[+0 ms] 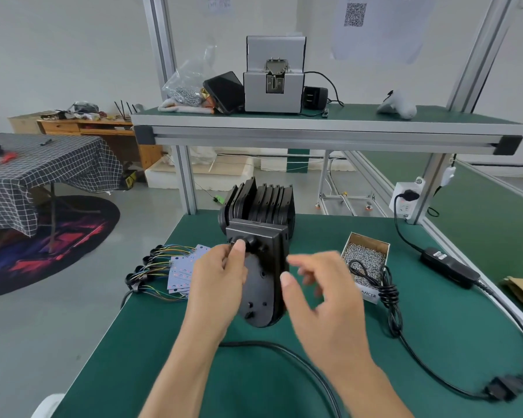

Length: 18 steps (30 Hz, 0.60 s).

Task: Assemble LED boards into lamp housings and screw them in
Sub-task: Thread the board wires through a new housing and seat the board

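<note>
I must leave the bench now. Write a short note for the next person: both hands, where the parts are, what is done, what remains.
Left hand: holds the black lamp housing upright on the green mat, thumb at its top knob.
Right hand: free beside the housing, blurred, holds nothing.
LED boards with coloured wires: left of the housing.
Empty housings: stacked behind.
Screws: box on the right.
Done: no board visibly fitted.
Left: insert a board, screw it in, repeat.
</note>
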### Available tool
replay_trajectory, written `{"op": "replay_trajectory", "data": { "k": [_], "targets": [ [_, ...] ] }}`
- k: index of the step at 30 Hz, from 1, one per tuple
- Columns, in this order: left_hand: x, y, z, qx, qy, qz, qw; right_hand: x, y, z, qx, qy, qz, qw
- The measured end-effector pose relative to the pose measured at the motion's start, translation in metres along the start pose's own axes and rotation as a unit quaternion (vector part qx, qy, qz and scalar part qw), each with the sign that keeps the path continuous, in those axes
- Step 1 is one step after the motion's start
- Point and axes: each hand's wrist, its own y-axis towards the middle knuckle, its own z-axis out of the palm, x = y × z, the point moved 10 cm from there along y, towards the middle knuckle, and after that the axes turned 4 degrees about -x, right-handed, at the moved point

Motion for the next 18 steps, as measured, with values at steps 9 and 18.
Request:
{"op": "replay_trajectory", "data": {
  "k": [9,18],
  "targets": [
    [-0.027,-0.011,0.018,0.172,-0.089,0.005,0.981,-0.037,0.023,0.046,0.301,0.273,0.158,0.9],
    [-0.02,-0.012,0.025,0.136,-0.007,0.051,0.989,-0.041,0.007,0.047,0.222,0.275,0.183,0.917]
  ]
}}
